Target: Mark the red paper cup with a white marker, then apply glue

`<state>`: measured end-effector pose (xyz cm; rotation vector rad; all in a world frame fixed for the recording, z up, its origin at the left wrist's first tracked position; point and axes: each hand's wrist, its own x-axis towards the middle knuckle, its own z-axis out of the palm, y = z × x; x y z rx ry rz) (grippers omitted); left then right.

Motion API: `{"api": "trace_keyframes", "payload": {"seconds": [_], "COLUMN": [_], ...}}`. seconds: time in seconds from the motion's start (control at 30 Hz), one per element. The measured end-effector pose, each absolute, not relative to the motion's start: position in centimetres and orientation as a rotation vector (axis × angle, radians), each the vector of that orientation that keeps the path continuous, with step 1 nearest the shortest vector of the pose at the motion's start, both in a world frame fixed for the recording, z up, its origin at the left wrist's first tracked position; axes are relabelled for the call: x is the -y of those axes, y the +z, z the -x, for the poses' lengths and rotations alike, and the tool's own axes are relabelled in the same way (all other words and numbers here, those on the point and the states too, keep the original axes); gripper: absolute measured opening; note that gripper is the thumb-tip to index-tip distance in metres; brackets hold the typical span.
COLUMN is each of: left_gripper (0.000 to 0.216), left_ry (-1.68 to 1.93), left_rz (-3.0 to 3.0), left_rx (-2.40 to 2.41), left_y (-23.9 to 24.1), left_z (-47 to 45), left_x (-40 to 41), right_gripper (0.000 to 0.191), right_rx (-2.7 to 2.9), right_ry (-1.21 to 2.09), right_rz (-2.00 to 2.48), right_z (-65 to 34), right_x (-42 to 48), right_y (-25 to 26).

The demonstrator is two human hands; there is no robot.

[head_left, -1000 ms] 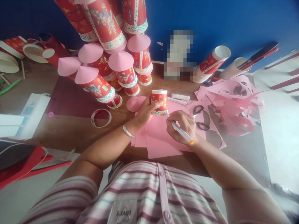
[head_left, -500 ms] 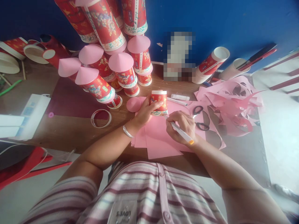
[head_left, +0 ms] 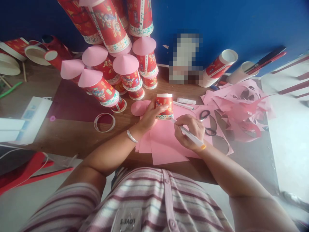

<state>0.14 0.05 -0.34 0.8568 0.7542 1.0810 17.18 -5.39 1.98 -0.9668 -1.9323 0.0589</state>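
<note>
My left hand [head_left: 150, 116] is wrapped round a small red patterned paper cup [head_left: 164, 106] that stands upside down on a stack of pink paper sheets [head_left: 164, 145]. My right hand [head_left: 190, 130] grips a white pen with an orange end [head_left: 190, 137]; its tip touches the paper at the cup's lower right rim. A pink paper circle [head_left: 138, 108] lies just left of the cup.
Red cups topped with pink paper cones [head_left: 125, 69] are piled at the back. Black scissors [head_left: 207, 122] and a glue stick [head_left: 185, 101] lie right of the cup. Pink paper offcuts [head_left: 238, 106] heap at the right. A tape ring [head_left: 104, 122] lies at the left.
My right hand and the pen have shifted slightly to the right along the cup's rim. The left hand and the cup have stayed put.
</note>
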Motion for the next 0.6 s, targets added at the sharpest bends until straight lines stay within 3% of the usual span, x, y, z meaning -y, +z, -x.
{"api": "trace_keyframes", "payload": {"seconds": [0.6], "left_gripper": [0.021], "left_ry": [1.066], "left_rz": [-0.872], "left_rx": [-0.784], "left_y": [-0.52], "left_z": [-0.11], "left_x": [-0.03], "right_gripper": [0.020], "right_rx": [1.961], "right_ry": [0.089], "right_rz": [0.957], "right_z": [-17.00], "right_x": [5.40], "right_y": [1.89]}}
